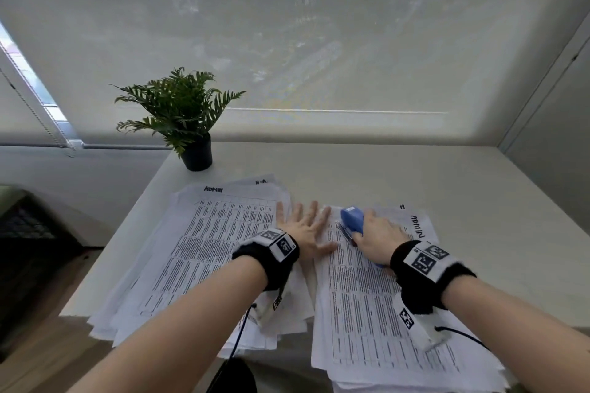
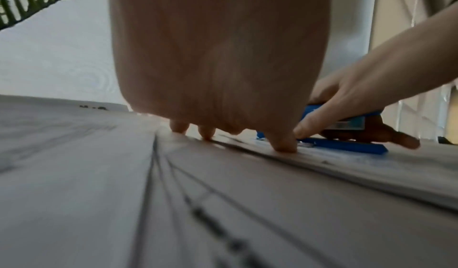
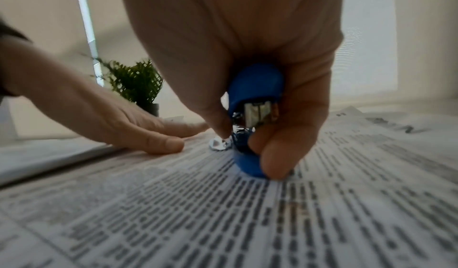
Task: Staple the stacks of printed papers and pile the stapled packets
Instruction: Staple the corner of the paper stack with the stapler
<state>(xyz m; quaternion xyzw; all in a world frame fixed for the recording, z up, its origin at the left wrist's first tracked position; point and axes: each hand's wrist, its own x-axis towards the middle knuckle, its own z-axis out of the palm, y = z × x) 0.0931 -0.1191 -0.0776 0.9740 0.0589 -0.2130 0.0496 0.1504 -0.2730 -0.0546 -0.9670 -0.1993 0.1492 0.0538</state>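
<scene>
Two heaps of printed sheets lie on the white desk: a left pile (image 1: 204,249) headed "ADMIN" and a right pile (image 1: 376,306). My right hand (image 1: 380,238) grips a blue stapler (image 1: 352,219) that rests on the far left corner of the right pile. In the right wrist view the thumb and fingers curl round the stapler (image 3: 255,103), its metal rear end facing the camera. My left hand (image 1: 305,228) lies flat with fingers spread, pressing the papers where the two piles meet, just left of the stapler (image 2: 347,133).
A potted fern (image 1: 183,115) in a black pot stands at the desk's far left corner. Behind the desk (image 1: 415,175) hangs a drawn roller blind. A dark chair (image 1: 28,233) sits off the left edge.
</scene>
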